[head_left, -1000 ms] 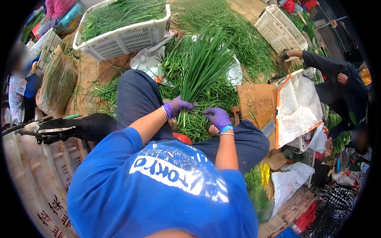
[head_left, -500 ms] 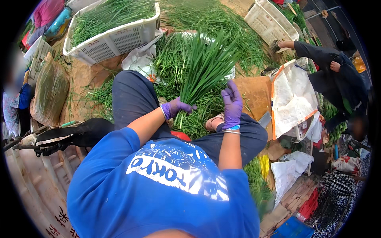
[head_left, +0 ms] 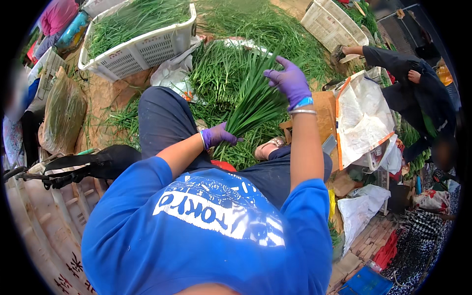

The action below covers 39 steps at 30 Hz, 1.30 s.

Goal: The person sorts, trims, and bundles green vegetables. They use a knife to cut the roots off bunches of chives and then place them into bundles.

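A bunch of long green chives (head_left: 255, 105) is gripped near its stem ends by my purple-gloved left hand (head_left: 219, 135). The leaves fan up and to the right. My right hand (head_left: 292, 86), gloved in purple too, is raised beside the leaf tips with its fingers apart and nothing visible in them. Beneath the bunch lies a heap of loose chives (head_left: 211, 73), between my bent legs and beyond.
A white crate (head_left: 142, 51) full of chives stands at the far left, another crate (head_left: 334, 24) at the far right. A white sack (head_left: 364, 123) with orange edging is to my right, near another person's legs (head_left: 413, 83). A filled plastic bag (head_left: 64, 113) stands left.
My right hand has moved up and away from me, from beside the stems to the leaf tips. The bunch in my left hand leans further right; the left hand has hardly moved.
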Motion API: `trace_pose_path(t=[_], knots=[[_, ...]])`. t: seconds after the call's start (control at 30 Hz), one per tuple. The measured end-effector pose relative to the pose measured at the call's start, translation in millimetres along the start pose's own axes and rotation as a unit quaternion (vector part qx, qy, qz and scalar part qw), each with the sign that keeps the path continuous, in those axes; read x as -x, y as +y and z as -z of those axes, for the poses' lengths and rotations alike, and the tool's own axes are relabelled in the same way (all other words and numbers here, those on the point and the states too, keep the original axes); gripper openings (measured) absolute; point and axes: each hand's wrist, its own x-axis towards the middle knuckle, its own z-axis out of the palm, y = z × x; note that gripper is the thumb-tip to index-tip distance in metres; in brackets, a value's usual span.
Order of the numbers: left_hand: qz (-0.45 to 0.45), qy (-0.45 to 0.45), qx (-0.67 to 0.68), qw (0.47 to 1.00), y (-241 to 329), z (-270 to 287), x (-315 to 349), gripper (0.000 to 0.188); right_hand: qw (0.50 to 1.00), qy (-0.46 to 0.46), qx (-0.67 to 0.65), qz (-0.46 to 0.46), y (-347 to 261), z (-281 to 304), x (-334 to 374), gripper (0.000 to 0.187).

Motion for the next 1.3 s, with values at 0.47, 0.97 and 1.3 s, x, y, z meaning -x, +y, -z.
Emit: trace_pose_path(t=[0.47,0.97,1.3], knots=[[0.022,0.01,0.009,1.0,4.4,-9.9,2.9,0.056,0.971,0.211,0.113,0.022,68.5,-17.6,-31.6,0.024],[-0.12,0.177,0.078,0.974,3.8,8.4,2.1,0.019,0.883,-0.082,-0.427,-0.174,151.1,-176.4,89.0,0.058],[-0.024,0.059,-0.243,0.968,83.3,-14.2,-16.5,0.045,0.829,-0.07,-0.548,-0.087,106.3,-124.0,92.6,0.017]])
